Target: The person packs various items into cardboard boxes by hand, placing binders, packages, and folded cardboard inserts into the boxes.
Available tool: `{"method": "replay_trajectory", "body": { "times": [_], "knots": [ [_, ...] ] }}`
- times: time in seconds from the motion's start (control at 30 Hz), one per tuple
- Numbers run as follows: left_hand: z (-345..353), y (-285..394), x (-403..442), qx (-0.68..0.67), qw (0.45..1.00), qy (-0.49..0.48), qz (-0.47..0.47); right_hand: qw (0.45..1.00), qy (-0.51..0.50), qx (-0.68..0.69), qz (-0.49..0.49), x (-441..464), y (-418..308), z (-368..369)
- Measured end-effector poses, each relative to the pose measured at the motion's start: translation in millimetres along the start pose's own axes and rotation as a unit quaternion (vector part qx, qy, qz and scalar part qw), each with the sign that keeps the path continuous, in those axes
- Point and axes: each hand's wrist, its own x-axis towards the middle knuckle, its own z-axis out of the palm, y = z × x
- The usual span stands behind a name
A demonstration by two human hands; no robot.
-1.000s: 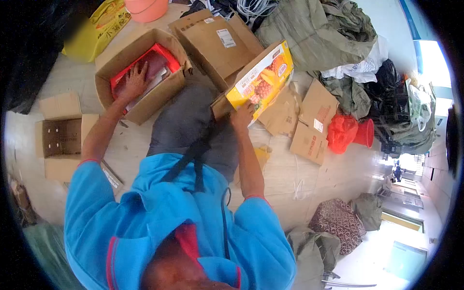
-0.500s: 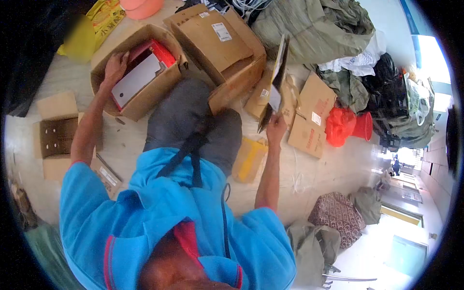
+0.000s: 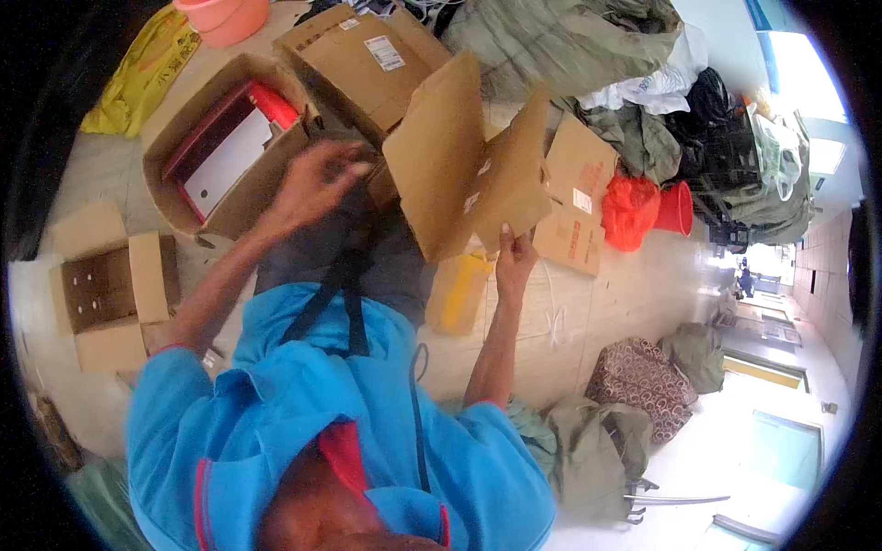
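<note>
My right hand [image 3: 515, 257] pinches the lower edge of a folded cardboard sheet [image 3: 434, 165], thumb on the near face. The sheet stands half unfolded above my knees, its two panels spread in a V. My left hand [image 3: 317, 181] hovers over my lap, between that sheet and an open cardboard box [image 3: 161, 174]. Its fingers are loosely bent and apart, with nothing visible in them. Inside the open box lie a white panel [image 3: 230, 161] in a dark red frame and a bright red piece [image 3: 273, 106].
A larger cardboard box [image 3: 354, 55] stands beyond my knees. A small open box [image 3: 101, 289] is at left. Flattened cardboard [image 3: 574, 197], a red bag [image 3: 629, 213] and a red bucket [image 3: 675, 208] are at right. Green sacks [image 3: 551, 46] lie behind; a yellow-taped packet [image 3: 459, 292] is near my knee.
My left hand has left the open box and swung right over my lap. The thin flat piece seen edge-on in my right hand has given way to a spread cardboard sheet. The view has shifted slightly.
</note>
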Motion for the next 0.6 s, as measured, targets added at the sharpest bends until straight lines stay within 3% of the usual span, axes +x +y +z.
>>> {"method": "replay_trajectory", "body": {
  "times": [0.03,0.13,0.2,0.3,0.33,0.37,0.43,0.57,0.6],
  "knots": [
    [31.4,-5.8,-1.6,-0.034,0.998,-0.018,-0.048,1.0,0.005,0.009,0.026,-5.1,0.5,-1.5],
    [83.8,-28.4,14.9,-0.071,0.997,-0.03,-0.021,0.999,0.022,0.022,0.013,-18.1,-23.9,-4.7],
    [98.4,-25.2,15.9,-0.28,0.94,-0.092,-0.173,0.999,0.019,0.027,0.025,-23.9,-3.9,-10.1],
    [118.9,-23.3,1.4,-0.335,0.911,-0.095,-0.222,0.997,0.028,0.053,0.043,-30.5,13.5,-6.9],
    [122.3,-22.0,-0.9,-0.35,0.872,-0.09,-0.33,0.995,0.05,0.072,0.05,-31.2,16.1,-5.1],
    [126.7,-31.3,-4.4,-0.349,0.873,-0.092,-0.329,0.995,0.053,0.073,0.05,-33.9,17.3,-6.2],
    [137.8,-59.7,-9.5,-0.37,0.903,-0.055,-0.211,0.977,0.159,0.135,0.046,-39.4,18.5,-11.0],
    [94.1,-20.4,-8.9,-0.414,0.893,-0.035,-0.174,0.967,0.247,0.051,-0.021,-58.1,32.1,-59.6],
    [84.2,-15.0,-8.7,-0.482,0.851,-0.023,-0.207,0.961,0.266,0.065,-0.032,-66.2,27.6,-66.6]
  ]
}}
